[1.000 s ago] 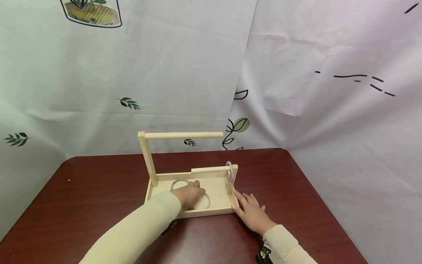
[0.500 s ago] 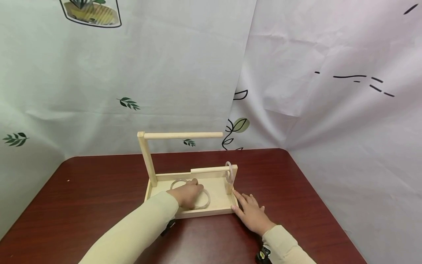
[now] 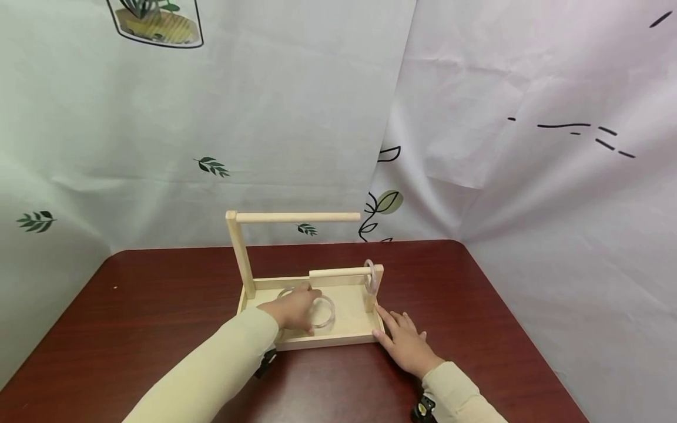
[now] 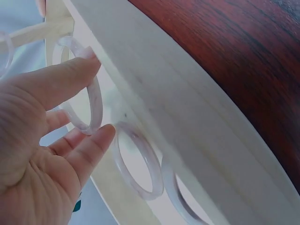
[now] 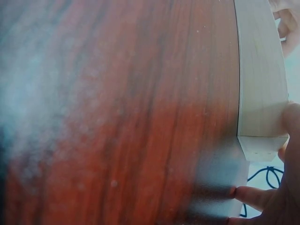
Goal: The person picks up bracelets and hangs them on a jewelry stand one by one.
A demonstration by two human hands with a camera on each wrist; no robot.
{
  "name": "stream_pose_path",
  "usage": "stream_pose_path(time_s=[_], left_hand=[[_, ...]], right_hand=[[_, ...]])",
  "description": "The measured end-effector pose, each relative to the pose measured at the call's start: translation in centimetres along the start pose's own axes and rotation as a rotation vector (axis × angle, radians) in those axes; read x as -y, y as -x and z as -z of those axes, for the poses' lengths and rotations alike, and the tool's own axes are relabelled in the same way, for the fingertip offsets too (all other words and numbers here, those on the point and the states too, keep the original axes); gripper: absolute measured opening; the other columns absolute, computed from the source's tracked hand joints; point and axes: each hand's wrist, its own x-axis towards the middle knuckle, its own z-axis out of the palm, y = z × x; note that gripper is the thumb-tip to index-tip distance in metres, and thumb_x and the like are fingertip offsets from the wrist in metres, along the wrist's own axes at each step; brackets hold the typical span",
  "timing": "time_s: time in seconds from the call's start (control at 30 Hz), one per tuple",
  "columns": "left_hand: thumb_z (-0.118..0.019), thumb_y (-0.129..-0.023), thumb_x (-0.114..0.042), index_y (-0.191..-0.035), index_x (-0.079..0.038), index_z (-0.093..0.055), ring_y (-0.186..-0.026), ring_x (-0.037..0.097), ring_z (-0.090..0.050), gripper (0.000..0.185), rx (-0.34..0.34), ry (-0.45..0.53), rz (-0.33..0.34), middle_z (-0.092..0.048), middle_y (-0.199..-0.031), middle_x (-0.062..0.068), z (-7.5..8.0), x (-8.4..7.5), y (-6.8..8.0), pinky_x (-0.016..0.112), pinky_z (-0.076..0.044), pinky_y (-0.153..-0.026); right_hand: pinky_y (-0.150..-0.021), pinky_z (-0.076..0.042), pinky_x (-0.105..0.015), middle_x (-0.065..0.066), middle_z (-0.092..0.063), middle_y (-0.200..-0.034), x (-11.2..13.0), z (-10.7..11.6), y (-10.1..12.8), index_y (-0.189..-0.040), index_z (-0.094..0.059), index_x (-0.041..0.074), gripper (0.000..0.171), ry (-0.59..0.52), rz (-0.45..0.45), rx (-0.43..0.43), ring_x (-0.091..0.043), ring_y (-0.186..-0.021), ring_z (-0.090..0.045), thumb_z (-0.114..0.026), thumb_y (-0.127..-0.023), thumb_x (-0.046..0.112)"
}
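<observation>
A light wooden tray (image 3: 338, 339) stands on the dark red table, with a tall post carrying an upper bar (image 3: 296, 217) and a short lower bar (image 3: 338, 272). One translucent ring (image 3: 372, 277) hangs on the lower bar by its right post. My left hand (image 3: 291, 308) is inside the tray and pinches another translucent ring (image 4: 89, 108) between thumb and fingers, its edge raised off the tray floor. Two more rings (image 4: 138, 164) lie flat in the tray beside it. My right hand (image 3: 404, 343) rests flat on the table, its fingers (image 5: 255, 197) touching the tray's right front corner.
The red wooden table (image 3: 158, 305) has rounded corners and ends close behind the tray. Printed white cloth (image 3: 502, 176) hangs as a backdrop behind and to the right. The tray's outer wall (image 5: 260, 70) fills the right side of the right wrist view.
My left hand has drawn back slightly to the left inside the tray and now has a ring tipped up between its fingers. The right hand has stayed where it was.
</observation>
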Motion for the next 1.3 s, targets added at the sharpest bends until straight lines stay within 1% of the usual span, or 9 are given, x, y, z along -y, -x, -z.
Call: stream_pose_path(time_s=[0.2, 0.4, 0.5, 0.63, 0.73, 0.8, 0.93, 1.03, 1.3], left_hand=[[-0.091, -0.057, -0.011, -0.123, 0.004, -0.057, -0.083, 0.024, -0.052, 0.075, -0.011, -0.007, 0.031, -0.05, -0.099, 0.013, 0.1, 0.5, 0.3, 0.043, -0.045, -0.085], [-0.089, -0.055, -0.003, -0.113, 0.004, -0.059, -0.083, 0.022, -0.047, 0.067, -0.021, 0.015, 0.038, -0.047, -0.095, 0.012, -0.1, 1.0, 0.7, 0.04, -0.046, -0.08], [-0.087, -0.054, -0.001, -0.116, 0.005, -0.056, -0.086, 0.023, -0.048, 0.069, -0.019, 0.044, 0.053, -0.047, -0.099, 0.014, -0.1, 1.1, 0.9, 0.039, -0.046, -0.083], [-0.086, -0.053, 0.001, -0.122, 0.007, -0.053, -0.101, 0.031, -0.053, 0.076, -0.033, 0.098, 0.074, -0.048, -0.116, 0.025, 0.3, 1.3, 1.3, 0.043, -0.047, -0.089], [-0.085, -0.054, 0.001, -0.129, 0.008, -0.05, -0.111, 0.036, -0.052, 0.083, -0.049, 0.126, 0.089, -0.044, -0.126, 0.03, 0.6, 1.5, 1.5, 0.045, -0.046, -0.093], [-0.084, -0.054, 0.001, -0.132, 0.009, -0.048, -0.111, 0.036, -0.052, 0.086, -0.063, 0.143, 0.095, -0.044, -0.127, 0.03, 0.7, 1.7, 1.6, 0.045, -0.046, -0.093], [-0.082, -0.054, 0.002, -0.132, 0.01, -0.048, -0.101, 0.03, -0.052, 0.085, -0.09, 0.168, 0.092, -0.047, -0.118, 0.023, 1.0, 1.9, 1.8, 0.043, -0.047, -0.089], [-0.079, -0.054, 0.003, -0.132, 0.01, -0.047, -0.098, 0.029, -0.051, 0.084, -0.099, 0.18, 0.086, -0.047, -0.114, 0.022, 1.4, 1.9, 2.0, 0.042, -0.047, -0.086], [-0.079, -0.057, 0.001, -0.134, 0.01, -0.045, -0.099, 0.029, -0.053, 0.085, -0.131, 0.181, 0.073, -0.046, -0.12, 0.025, 1.6, 2.8, 2.5, 0.04, -0.047, -0.083]], right_hand=[[-0.088, -0.018, -0.083, -0.022, -0.042, -0.143, -0.1, 0.0, 0.0, -0.15, -0.036, 0.026, 0.058, 0.005, 0.003, -0.001, -0.051, -0.137, -0.026, -0.048, -0.098, 0.048], [-0.088, -0.018, -0.083, -0.022, -0.042, -0.143, -0.2, -0.1, 0.0, -0.15, -0.036, 0.027, 0.058, 0.007, 0.001, -0.003, -0.051, -0.137, -0.027, -0.048, -0.098, 0.049], [-0.088, -0.019, -0.083, -0.022, -0.042, -0.143, -0.2, -0.1, 0.0, -0.15, -0.036, 0.027, 0.058, 0.005, 0.003, -0.006, -0.051, -0.137, -0.027, -0.048, -0.098, 0.049], [-0.088, -0.019, -0.083, -0.021, -0.042, -0.143, -0.2, -0.2, 0.1, -0.15, -0.037, 0.026, 0.058, 0.001, 0.006, -0.009, -0.051, -0.137, -0.027, -0.048, -0.098, 0.049], [-0.087, -0.019, -0.083, -0.021, -0.042, -0.143, -0.2, -0.2, 0.1, -0.15, -0.037, 0.026, 0.058, 0.003, 0.007, -0.013, -0.051, -0.136, -0.027, -0.048, -0.098, 0.049], [-0.088, -0.019, -0.083, -0.022, -0.042, -0.143, -0.2, -0.2, 0.1, -0.15, -0.037, 0.026, 0.058, 0.004, 0.007, -0.013, -0.051, -0.136, -0.027, -0.048, -0.098, 0.049], [-0.088, -0.018, -0.083, -0.022, -0.042, -0.143, -0.2, -0.2, 0.1, -0.15, -0.036, 0.027, 0.058, 0.005, 0.004, -0.009, -0.051, -0.136, -0.027, -0.048, -0.098, 0.049], [-0.088, -0.018, -0.083, -0.023, -0.042, -0.143, -0.1, -0.1, 0.1, -0.15, -0.036, 0.027, 0.059, 0.005, 0.001, -0.006, -0.051, -0.136, -0.027, -0.048, -0.098, 0.049], [-0.089, -0.016, -0.083, -0.023, -0.041, -0.144, -0.2, -0.1, 0.1, -0.151, -0.035, 0.027, 0.059, -0.001, -0.003, -0.001, -0.051, -0.137, -0.026, -0.048, -0.098, 0.05]])
